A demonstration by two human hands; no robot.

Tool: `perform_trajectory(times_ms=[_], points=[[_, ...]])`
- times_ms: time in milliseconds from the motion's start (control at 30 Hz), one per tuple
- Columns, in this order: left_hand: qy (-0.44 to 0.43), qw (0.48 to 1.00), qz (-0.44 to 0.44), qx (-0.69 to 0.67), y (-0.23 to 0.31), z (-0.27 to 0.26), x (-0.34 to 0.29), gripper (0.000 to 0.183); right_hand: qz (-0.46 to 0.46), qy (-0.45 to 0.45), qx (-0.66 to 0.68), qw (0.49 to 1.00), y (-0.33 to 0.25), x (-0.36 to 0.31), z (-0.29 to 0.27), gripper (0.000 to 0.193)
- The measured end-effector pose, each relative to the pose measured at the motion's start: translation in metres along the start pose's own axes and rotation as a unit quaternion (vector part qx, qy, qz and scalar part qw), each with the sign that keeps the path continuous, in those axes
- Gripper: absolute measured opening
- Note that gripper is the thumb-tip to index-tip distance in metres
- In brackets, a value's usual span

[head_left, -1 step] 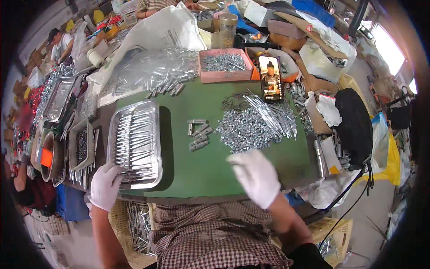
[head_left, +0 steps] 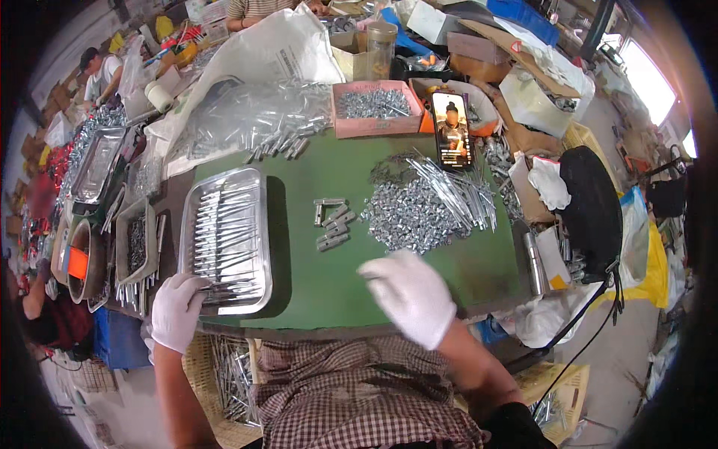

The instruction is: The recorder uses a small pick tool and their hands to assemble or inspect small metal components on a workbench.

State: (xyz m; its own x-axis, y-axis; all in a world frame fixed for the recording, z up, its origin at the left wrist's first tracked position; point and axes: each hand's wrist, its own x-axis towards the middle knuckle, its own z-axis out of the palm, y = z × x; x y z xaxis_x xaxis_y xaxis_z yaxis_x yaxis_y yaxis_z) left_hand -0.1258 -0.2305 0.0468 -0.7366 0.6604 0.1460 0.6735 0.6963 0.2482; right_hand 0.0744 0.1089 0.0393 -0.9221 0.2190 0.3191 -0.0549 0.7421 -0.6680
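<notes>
My left hand (head_left: 176, 310), in a white glove, is at the near left corner of a shiny metal tray (head_left: 263, 224). Its fingers are drawn together over the rim, by the ends of thin metal rods (head_left: 224, 232) laid in rows; what they pinch is hidden. My right hand (head_left: 411, 295), also gloved in white, hovers over the green tabletop (head_left: 299, 288), its fingers curled together. Anything in them is too small to see. Beyond it lies a heap of small metal sleeves (head_left: 407, 217), with loose rods (head_left: 449, 191) on its right side. Several thicker metal cylinders (head_left: 334, 224) lie between tray and heap.
A pink box (head_left: 374, 127) of small metal parts and a propped phone (head_left: 453, 131) stand at the back. Plastic bags of parts (head_left: 247, 120) lie back left. Bins (head_left: 137, 243) flank the tray. A black object (head_left: 591, 213) hangs at right. Other people sit farther off.
My right hand has moved a little to the left over the tabletop. My left hand stays at the tray's corner.
</notes>
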Motion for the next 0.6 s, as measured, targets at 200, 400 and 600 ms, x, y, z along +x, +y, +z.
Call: perform_trajectory(times_ms=[200, 400, 600], points=[[0.063, 0.997, 0.037, 0.008, -0.003, 0.002, -0.007, 0.014, -0.104, -0.121, 0.030, 0.987, -0.057, 0.045, 0.081, 0.012], [0.057, 0.997, 0.051, 0.003, -0.008, 0.010, -0.003, 0.019, -0.141, -0.134, -0.098, 0.976, -0.077, 0.073, 0.130, 0.010], [0.083, 0.994, 0.069, -0.015, -0.015, 0.011, -0.007, 0.023, -0.115, -0.193, -0.166, 0.960, -0.104, 0.087, 0.143, 0.009]])
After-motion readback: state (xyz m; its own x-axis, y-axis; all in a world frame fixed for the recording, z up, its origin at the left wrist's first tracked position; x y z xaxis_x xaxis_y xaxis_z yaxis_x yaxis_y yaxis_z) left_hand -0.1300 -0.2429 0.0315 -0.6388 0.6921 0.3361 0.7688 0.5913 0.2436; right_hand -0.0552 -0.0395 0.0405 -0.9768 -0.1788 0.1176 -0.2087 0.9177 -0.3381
